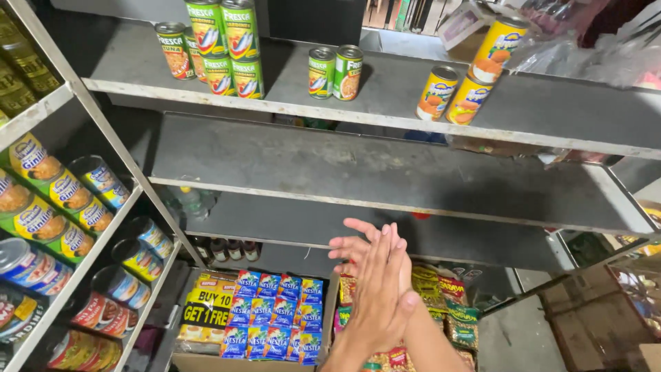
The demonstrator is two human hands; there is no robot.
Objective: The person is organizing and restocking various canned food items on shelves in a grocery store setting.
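Both palms press flat together, the right hand (382, 282) over the left hand (354, 249), each grip released and empty, above the blue sachets (272, 313); nearest cans (335, 71) stand well above on the top shelf (551, 110).

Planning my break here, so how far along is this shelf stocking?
Done: cans stand on the top shelf. In hand: nothing; the left hand and right hand are pressed flat together. Left: blue sachet packs and snack packs sit in the box below.
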